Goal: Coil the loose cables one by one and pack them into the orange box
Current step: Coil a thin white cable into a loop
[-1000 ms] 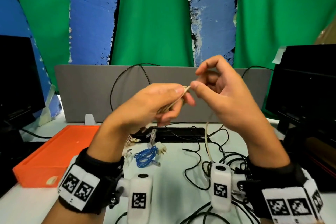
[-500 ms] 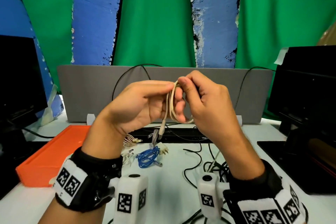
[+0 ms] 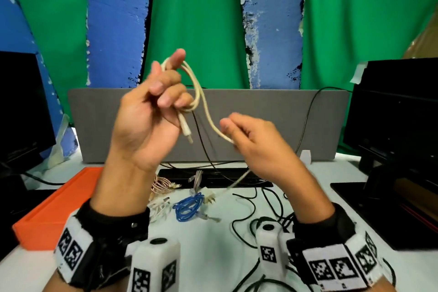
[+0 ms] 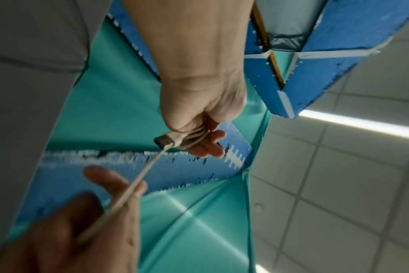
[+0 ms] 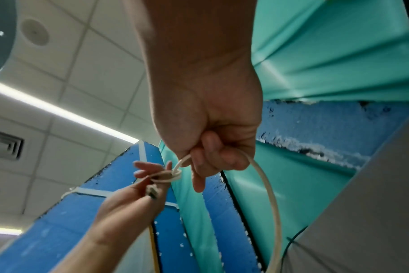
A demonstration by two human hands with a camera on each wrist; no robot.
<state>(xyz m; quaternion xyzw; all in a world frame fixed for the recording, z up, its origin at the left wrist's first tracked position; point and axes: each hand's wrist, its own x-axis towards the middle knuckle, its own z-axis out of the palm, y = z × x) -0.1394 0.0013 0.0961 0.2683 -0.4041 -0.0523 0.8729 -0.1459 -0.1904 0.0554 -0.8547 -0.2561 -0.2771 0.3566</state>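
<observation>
Coiling step underway: left hand (image 3: 151,111) gripping loops of cream cable (image 3: 201,104), right hand (image 3: 248,135) pinching its tail, both up above orange box (image 3: 57,206). Next, prob.: wrap remaining slack w/o dropping loops, then pack in box.

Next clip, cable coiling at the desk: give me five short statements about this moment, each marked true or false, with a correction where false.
1. The left hand holds loops of the thin cream cable raised above the desk. True.
2. The right hand is empty. False: it pinches the same cream cable lower down.
3. The flat orange box sits at the person's left. True.
4. The small coiled blue cable lies inside the orange box. False: it lies on the white desk, beside the box.
5. Loose black cables lie on the desk near the right wrist. True.
</observation>
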